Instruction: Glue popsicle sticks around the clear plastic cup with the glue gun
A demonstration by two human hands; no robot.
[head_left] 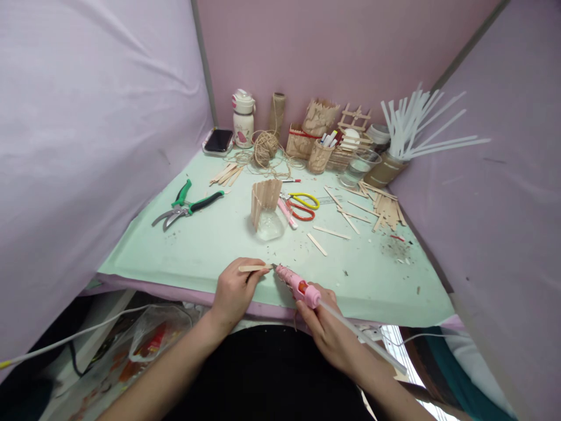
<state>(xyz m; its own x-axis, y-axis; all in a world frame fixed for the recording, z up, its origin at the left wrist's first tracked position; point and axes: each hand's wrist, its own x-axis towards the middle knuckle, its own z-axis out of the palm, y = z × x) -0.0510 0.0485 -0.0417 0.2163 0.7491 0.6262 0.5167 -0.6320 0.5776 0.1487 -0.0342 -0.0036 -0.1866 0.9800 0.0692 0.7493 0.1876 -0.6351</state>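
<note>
My left hand (236, 287) pinches a wooden craft stick (252, 268) near the table's front edge. In my right hand (322, 318) is a pink hot glue gun (294, 282), with a long translucent glue stick (363, 336) trailing from its back. The gun's nozzle points left and is at or very near the stick's right end; whether they touch I cannot tell. Beyond my hands stands a clear plastic container (270, 225) with upright craft sticks (265, 199) lining its back and left sides.
Green-handled pruning shears (186, 206) lie open at left. Scissors (302, 207) and a pink cutter (287, 214) lie right of the container. Loose craft sticks (388, 211) are scattered at right. Behind stand a twine ball (265, 148), a bottle (243, 120) and a holder of glue sticks (385, 169).
</note>
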